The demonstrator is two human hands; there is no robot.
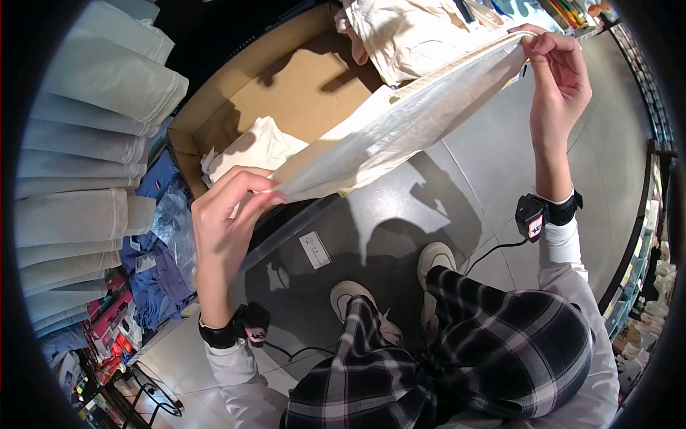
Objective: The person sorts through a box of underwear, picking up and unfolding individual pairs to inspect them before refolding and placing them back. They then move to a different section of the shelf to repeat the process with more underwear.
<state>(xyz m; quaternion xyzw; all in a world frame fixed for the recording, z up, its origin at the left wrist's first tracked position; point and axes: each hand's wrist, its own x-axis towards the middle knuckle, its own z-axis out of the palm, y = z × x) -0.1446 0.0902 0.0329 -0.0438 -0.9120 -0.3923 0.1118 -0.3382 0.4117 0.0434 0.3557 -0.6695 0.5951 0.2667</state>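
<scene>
A cream-coloured cloth item [407, 132] with a stitched edge is stretched between my hands over the front of a cardboard box [307, 79]. My left hand [232, 207] pinches its near left corner between thumb and fingers. At the upper right, my right hand [561, 71] is closed on the opposite end, thumb against the bent fingers. The cloth slants upward from left to right. Behind my left hand, a crumpled cream cloth [257, 149] lies in the box. More folded cream cloth [407, 39] is heaped at the box's right end.
Pale garments [93, 171] hang in a row at left. Below them are blue clothes in clear plastic [168, 236] and colourful packages [111, 325]. A small white label [315, 249] is near my shoes [351, 292] on the grey floor. Shelves of goods [643, 314] line the right side.
</scene>
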